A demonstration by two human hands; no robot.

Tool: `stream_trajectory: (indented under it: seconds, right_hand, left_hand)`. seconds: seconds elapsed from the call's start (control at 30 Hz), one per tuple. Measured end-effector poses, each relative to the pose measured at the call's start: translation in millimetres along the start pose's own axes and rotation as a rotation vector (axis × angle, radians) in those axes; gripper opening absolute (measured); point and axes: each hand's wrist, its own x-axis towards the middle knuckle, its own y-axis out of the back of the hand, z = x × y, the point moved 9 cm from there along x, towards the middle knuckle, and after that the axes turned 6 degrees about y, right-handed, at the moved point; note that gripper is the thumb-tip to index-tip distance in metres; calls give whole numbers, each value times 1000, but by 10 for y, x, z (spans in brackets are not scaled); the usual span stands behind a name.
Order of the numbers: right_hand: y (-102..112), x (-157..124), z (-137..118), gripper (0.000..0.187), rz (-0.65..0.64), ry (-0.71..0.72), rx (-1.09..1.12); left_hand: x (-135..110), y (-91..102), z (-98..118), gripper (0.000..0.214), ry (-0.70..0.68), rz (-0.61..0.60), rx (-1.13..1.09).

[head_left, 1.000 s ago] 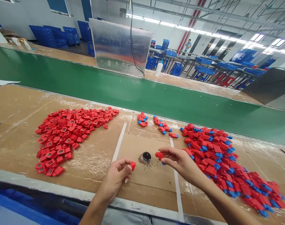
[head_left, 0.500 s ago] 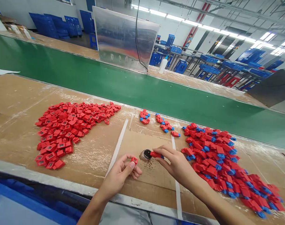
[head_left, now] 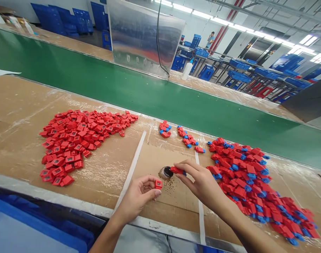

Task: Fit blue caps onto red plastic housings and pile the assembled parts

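Note:
My right hand (head_left: 199, 180) pinches a red plastic part with a blue end (head_left: 177, 170) between thumb and fingers, its red tip touching the mouth of a small round jar (head_left: 165, 172) of dark paste. My left hand (head_left: 138, 197) holds a small square red plastic part (head_left: 158, 184) in its fingertips, just left of and below the jar. Dark specks (head_left: 171, 187) are scattered on the cardboard sheet (head_left: 155, 158) beneath the jar. A heap of red parts (head_left: 76, 144) lies to the left, and a heap of red-and-blue parts (head_left: 252, 184) lies to the right.
Two small clusters of red-and-blue parts (head_left: 188, 138) lie beyond the jar. A green conveyor belt (head_left: 123, 95) runs behind the bench, with a metal sheet (head_left: 147, 35) standing past it. Blue crates and tables fill the far hall, where a person (head_left: 210, 39) stands.
My right hand has brought the red-and-blue part from right of the jar to its mouth. My left hand has moved closer to the jar, still holding its red part.

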Motion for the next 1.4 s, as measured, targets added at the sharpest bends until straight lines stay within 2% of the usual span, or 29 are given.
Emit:
stream_trajectory:
  seconds: [0.23, 0.37, 0.57, 0.87, 1.17, 1.27, 1.4]
  right_hand:
    - [15, -6, -137, 21, 32, -34, 103]
    - [-102, -41, -270, 23, -5, -61, 173]
    - [-267, -109, -276, 19, -49, -111, 217]
    - [-347, -142, -352, 12, -76, -66, 254]
    - [-475, -226, -499, 21, 16, -57, 97]
    - [-481, -235, -496, 22, 43, -39, 61]
    - [-484, -224, -466, 20, 78, -34, 119]
  left_hand:
    - [-51, -28, -8, 16, -48, 12, 77]
    - [-77, -50, 14, 19, -61, 11, 128]
    - [-115, -79, 43, 28, -72, -15, 154]
    - [-127, -78, 15, 26, -59, -21, 163]
    - [-179, -51, 82, 16, -85, -15, 370]
    - [-170, -11, 67, 20, -94, -9, 404]
    - [-138, -25, 59, 29, -108, -19, 435]
